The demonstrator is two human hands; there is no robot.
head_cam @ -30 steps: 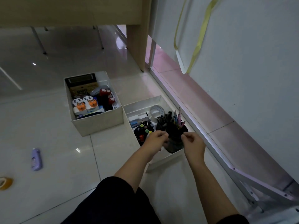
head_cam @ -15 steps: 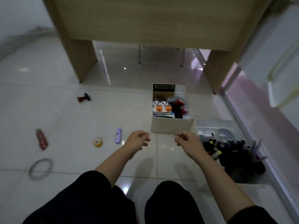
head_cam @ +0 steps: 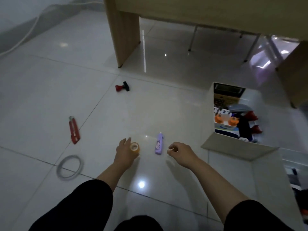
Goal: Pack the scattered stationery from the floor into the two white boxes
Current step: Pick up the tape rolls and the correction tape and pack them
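On the tiled floor, my left hand [head_cam: 124,153] is on a small orange tape roll [head_cam: 134,147], fingers along its far left side, gripping it. A purple correction-tape dispenser [head_cam: 159,145] lies just right of the roll. My right hand [head_cam: 180,153] hovers right of the dispenser, fingers curled, holding nothing. A red utility knife [head_cam: 74,130], a red-and-black stamp [head_cam: 122,88] and a white coiled ring [head_cam: 70,167] lie further left. One white box [head_cam: 238,150] at the right holds several items. The second white box [head_cam: 270,180] sits at the lower right, mostly cut off.
A wooden desk stands ahead, with one leg panel [head_cam: 124,34] at the centre and another [head_cam: 293,77] at the right, behind the boxes. A pale cable [head_cam: 25,37] runs along the wall at the far left. My dark-clad knees fill the bottom edge.
The view has swung left from the boxes to the open floor. Both hands left the pen holder in the near box. My left hand has reached the orange tape roll.
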